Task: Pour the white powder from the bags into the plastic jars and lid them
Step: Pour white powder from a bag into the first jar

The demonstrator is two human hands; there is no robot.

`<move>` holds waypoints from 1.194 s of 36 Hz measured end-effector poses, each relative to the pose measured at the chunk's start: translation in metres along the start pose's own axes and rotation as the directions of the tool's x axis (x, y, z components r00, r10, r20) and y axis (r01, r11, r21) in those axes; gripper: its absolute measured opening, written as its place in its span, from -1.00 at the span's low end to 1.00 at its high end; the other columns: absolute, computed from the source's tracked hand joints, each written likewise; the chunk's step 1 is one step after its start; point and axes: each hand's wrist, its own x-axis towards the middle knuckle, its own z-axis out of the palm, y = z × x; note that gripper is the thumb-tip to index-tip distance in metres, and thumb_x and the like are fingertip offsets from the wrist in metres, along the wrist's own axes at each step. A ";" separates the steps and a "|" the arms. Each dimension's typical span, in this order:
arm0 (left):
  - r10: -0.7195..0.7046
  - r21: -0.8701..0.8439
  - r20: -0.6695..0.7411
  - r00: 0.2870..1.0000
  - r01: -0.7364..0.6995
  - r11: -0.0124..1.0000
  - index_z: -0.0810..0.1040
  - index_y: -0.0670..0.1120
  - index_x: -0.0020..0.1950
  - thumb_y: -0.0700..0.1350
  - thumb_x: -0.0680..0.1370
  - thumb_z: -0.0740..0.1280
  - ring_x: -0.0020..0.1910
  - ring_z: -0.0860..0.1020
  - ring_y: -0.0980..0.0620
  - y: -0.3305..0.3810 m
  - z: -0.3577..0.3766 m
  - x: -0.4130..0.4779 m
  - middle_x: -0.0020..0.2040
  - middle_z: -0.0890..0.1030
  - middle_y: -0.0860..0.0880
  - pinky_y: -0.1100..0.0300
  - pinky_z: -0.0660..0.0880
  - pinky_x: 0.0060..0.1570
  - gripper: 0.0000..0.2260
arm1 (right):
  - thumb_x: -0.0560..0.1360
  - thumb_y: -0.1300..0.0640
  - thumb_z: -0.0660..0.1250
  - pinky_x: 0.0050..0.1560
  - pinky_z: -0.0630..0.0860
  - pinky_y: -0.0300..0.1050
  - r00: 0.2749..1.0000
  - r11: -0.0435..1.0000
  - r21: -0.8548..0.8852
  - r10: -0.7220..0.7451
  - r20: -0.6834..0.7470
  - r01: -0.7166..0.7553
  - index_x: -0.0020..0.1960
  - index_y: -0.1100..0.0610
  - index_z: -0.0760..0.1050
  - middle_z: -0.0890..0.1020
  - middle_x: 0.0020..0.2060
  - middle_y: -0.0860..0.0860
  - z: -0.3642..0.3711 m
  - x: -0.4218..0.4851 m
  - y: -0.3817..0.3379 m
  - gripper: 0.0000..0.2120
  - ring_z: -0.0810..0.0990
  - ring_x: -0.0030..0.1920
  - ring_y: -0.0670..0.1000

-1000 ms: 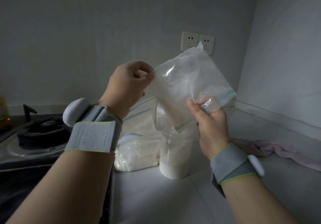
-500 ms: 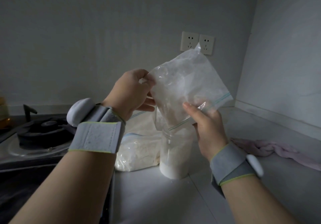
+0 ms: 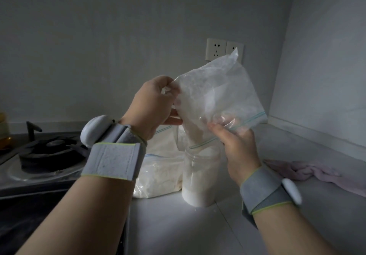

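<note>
**Dim kitchen corner: zip bag tipped over a plastic jar**

Grey walls (image 3: pixel 118 37) meeting in a corner on the right, with a double wall socket (image 3: pixel 215 49) on the back wall. Below, a pale tabletop (image 3: pixel 178 231), brightest near the middle.

At centre, held up in both hands: a clear zip bag (image 3: pixel 217 96), dusted white inside. Tilted, with its blue zip edge lowest and one bottom corner pointing up in front of the socket. Left hand (image 3: pixel 154 104) closed around the bag's upper left edge, fingers curled, plastic bunched in the grip. Right hand (image 3: pixel 237 145) pinching the zip edge lower down, thumb in front, fingers behind the plastic. Grey wristband (image 3: pixel 112 161) with a white pod on each wrist.

Directly under the bag's mouth, upright on the tabletop: a clear plastic jar (image 3: pixel 200 175), open-topped, with white powder in its lower part. Bag's mouth apparently at or just inside the jar's rim, though hard to tell through the cloudy plastic.

Just beside the jar on its left, more zip bags of white powder (image 3: pixel 160 171), slumped in a heap. Further left, a dark gas burner (image 3: pixel 51 151) on a steel stovetop (image 3: pixel 15 179). To the right, well apart from the jar, a crumpled pink cloth (image 3: pixel 309 171).
</note>
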 end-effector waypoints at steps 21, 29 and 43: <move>0.001 -0.003 -0.030 1.000 -0.002 1.000 0.51 -0.15 0.11 -0.17 0.64 0.16 -0.29 0.65 -0.07 0.003 0.002 -0.002 0.06 0.60 -0.24 0.06 0.63 -0.32 -0.84 | 0.38 0.43 0.36 -0.27 0.50 -0.33 1.000 1.000 -0.014 -0.011 -0.006 0.011 -0.29 0.14 0.53 0.61 -0.47 -0.10 0.000 0.000 0.000 -0.79 0.57 -0.36 -0.16; 0.004 0.013 -0.039 0.999 -0.004 1.000 0.52 -0.15 0.07 -0.16 0.64 0.16 -0.25 0.66 -0.09 0.002 0.002 -0.001 0.04 0.61 -0.22 -0.01 0.62 -0.30 -0.84 | 0.38 0.43 0.36 -0.27 0.52 -0.31 0.999 1.000 0.019 -0.019 -0.031 0.019 -0.30 0.14 0.52 0.62 -0.46 -0.08 -0.002 0.002 -0.001 -0.78 0.59 -0.35 -0.14; 0.019 -0.025 -0.028 0.999 -0.020 1.000 0.50 -0.07 -0.06 -0.09 0.65 0.14 -0.26 0.64 -0.05 0.003 0.002 -0.001 0.00 0.62 -0.19 0.07 0.63 -0.34 -0.82 | 0.39 0.40 0.36 -0.29 0.49 -0.35 1.000 1.000 -0.023 -0.007 -0.025 0.007 -0.30 0.13 0.53 0.60 -0.49 -0.11 -0.001 0.002 0.001 -0.79 0.56 -0.38 -0.19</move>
